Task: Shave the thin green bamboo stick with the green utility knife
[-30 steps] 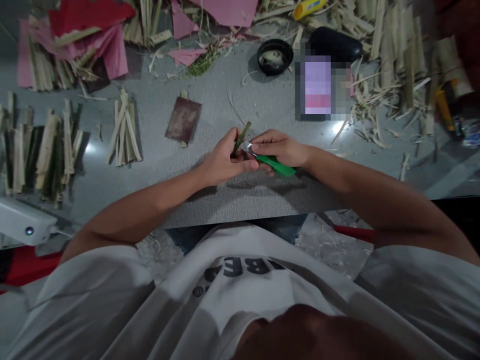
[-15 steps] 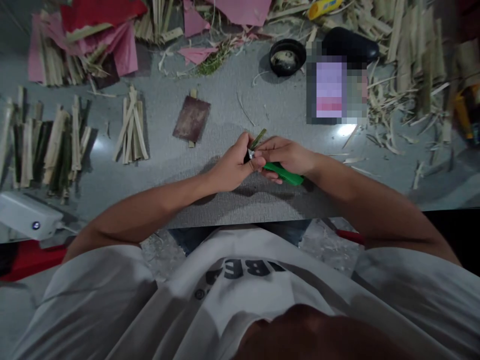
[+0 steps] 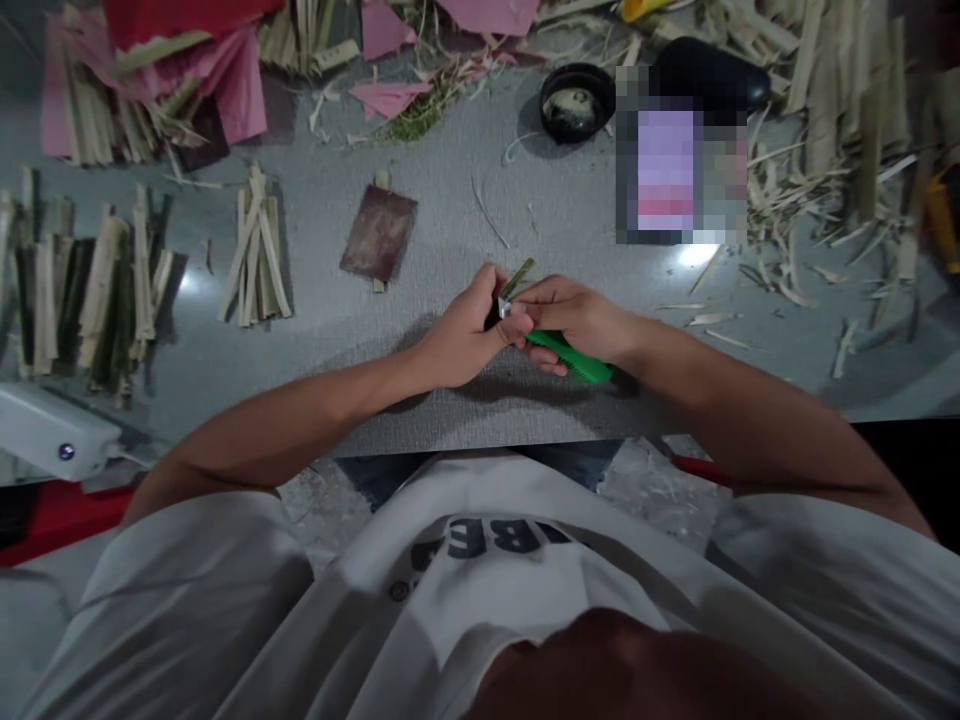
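My left hand (image 3: 463,335) is closed round a short green bamboo strip (image 3: 519,278), whose tip pokes out above the fingers. My right hand (image 3: 574,318) grips a green-handled utility knife (image 3: 568,357), its metal blade (image 3: 504,308) resting against the strip where the two hands meet. Both hands hover over a grey textured mat (image 3: 450,250) near the table's front edge.
A brown sandpaper piece (image 3: 379,232) lies behind the hands. Bundles of bamboo strips (image 3: 255,255) lie at left, pink and red paper (image 3: 187,70) at back left, a black bowl (image 3: 576,100) and a phone (image 3: 667,170) at the back, bamboo shavings (image 3: 825,150) at right. A white device (image 3: 45,435) sits front left.
The strip has slid down into my left hand, so less of it shows above the fingers. The knife blade moved along it, and both hands stay pressed together.
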Available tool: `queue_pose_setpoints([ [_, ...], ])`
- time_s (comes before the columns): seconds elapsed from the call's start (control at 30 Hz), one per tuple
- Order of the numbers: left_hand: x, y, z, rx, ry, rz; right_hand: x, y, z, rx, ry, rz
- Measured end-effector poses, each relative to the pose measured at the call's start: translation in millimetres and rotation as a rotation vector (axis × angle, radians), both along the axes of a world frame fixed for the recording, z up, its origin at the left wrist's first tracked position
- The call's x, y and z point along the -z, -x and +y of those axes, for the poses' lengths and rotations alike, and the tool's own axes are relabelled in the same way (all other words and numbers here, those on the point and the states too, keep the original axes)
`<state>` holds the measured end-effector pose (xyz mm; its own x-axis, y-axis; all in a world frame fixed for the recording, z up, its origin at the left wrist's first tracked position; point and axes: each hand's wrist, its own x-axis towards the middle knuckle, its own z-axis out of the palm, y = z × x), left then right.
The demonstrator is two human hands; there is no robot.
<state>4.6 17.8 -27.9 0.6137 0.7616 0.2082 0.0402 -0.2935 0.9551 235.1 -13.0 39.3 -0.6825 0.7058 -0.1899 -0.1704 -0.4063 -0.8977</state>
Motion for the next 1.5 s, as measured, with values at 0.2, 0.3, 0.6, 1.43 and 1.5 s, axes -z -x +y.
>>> queue_pose_setpoints([
  [0.2, -1.3, 1.6, -2.8, -0.008, -0.028, -0.001, -0.8, -0.5, -0.3, -0.032, 0.003, -0.003],
  [0.3, -3.0, 2.1, -7.2, -0.054, -0.017, 0.022, -1.1, 3.6, -6.2, 0.068, -0.023, -0.053],
  [0.6, -10.0, 3.7, -8.5, -0.042, 0.014, 0.041, 5.2, 2.5, -6.7, 0.028, -0.004, 0.022],
  [1.43, -13.2, 7.2, -18.7, -0.101, -0.017, 0.057, 2.5, 7.4, -16.7, 0.143, -0.062, -0.007],
  [1.5, -14.4, 6.0, -15.5, -0.109, -0.009, 0.053, 4.8, 8.9, -17.7, 0.175, -0.074, -0.013],
])
